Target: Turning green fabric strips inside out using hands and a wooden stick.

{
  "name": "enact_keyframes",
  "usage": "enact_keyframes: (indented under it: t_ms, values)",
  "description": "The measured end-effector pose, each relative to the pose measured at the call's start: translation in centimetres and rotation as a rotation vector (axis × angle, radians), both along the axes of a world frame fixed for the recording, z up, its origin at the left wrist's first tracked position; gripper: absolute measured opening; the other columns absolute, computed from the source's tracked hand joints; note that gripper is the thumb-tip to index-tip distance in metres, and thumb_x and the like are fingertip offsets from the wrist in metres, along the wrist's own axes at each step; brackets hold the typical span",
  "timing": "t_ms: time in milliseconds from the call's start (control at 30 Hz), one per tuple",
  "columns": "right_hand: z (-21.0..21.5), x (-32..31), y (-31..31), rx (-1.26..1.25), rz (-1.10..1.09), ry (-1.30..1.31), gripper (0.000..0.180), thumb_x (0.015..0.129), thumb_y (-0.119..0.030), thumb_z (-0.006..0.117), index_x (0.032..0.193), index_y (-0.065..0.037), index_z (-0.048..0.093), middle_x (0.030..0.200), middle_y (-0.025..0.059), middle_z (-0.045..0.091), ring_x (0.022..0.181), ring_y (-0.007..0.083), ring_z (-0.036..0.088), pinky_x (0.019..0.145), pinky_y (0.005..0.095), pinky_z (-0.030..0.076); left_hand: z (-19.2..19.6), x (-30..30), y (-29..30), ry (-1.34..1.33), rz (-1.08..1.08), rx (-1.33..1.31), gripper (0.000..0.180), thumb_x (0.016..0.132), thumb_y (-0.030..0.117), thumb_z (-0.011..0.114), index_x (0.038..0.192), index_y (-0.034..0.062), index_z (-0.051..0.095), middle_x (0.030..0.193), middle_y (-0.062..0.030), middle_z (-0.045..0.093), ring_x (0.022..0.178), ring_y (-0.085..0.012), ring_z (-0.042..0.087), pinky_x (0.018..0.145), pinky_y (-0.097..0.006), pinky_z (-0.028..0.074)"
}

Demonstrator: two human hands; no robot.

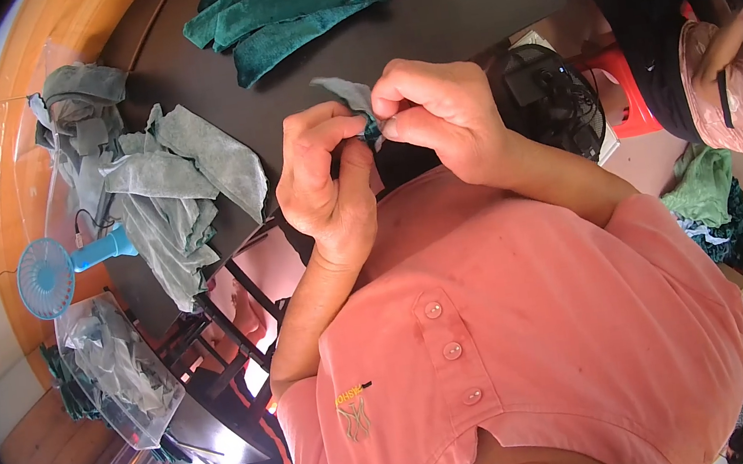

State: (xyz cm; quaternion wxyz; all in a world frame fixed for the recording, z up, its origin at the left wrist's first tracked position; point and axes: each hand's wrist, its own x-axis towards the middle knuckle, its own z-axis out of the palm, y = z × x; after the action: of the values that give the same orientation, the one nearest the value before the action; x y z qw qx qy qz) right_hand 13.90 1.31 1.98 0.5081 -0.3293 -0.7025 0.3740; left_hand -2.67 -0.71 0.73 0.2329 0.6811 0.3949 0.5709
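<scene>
Both hands are raised close together in front of my chest, over the near edge of the dark table. A small piece of velvet fabric (pixel 353 95), grey-green on its pale side and dark green where it folds, is pinched between them. The fingers of my left hand (pixel 328 177) curl around its lower part. With thumb and forefinger, my right hand (pixel 446 121) grips its edge right beside the left fingertips. The exact spot under the fingertips is hidden. Beyond the hands, dark green velvet strips (pixel 298 9) lie in a stack on the table.
Pale green fabric pieces (pixel 176 186) hang over the table's left edge, near a grey cloth heap (pixel 85 123) and a blue fan (pixel 46 278). A clear bin (pixel 121 379) stands lower left. Right are a black mesh basket (pixel 550 99), a red stool (pixel 633 98) and another person (pixel 734 85).
</scene>
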Motion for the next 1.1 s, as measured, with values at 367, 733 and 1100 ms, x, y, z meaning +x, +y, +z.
enact_keyframes:
  t_ms: [367,733,1100]
  values:
    - [-0.5,1.0,-1.2,0.009,0.013,0.041,0.006,0.079,0.002,0.060,0.084,0.001,0.057,0.076,0.0060,0.056,0.061,0.0124,0.051,0.055,0.0261,0.040,1.0,1.2,-0.2,0.047,-0.111,-0.247,0.030,0.078,-0.018,0.055,0.101,-0.0003,0.061,0.084,-0.0062,0.055,0.071,-0.0140,0.053,0.066,-0.025,0.046]
    - [-0.6,0.7,-1.6,-0.315,0.053,0.225,0.011,0.090,-0.010,0.063,0.094,0.000,0.061,0.081,0.0025,0.063,0.071,0.0074,0.056,0.061,0.0243,0.046,1.5,0.9,-0.4,-0.118,-0.050,-0.144,0.029,0.078,-0.019,0.056,0.095,0.0022,0.065,0.094,-0.0066,0.059,0.072,-0.0110,0.053,0.060,-0.021,0.043]
    - [0.1,1.3,-0.8,-0.351,0.084,0.191,0.004,0.082,-0.003,0.058,0.081,0.001,0.058,0.075,0.0018,0.056,0.065,0.0073,0.046,0.058,0.0232,0.035,2.1,1.3,-0.7,-0.407,-0.084,-0.529,0.023,0.079,-0.017,0.056,0.095,-0.0027,0.062,0.094,-0.0039,0.060,0.077,-0.0085,0.057,0.066,-0.021,0.047]
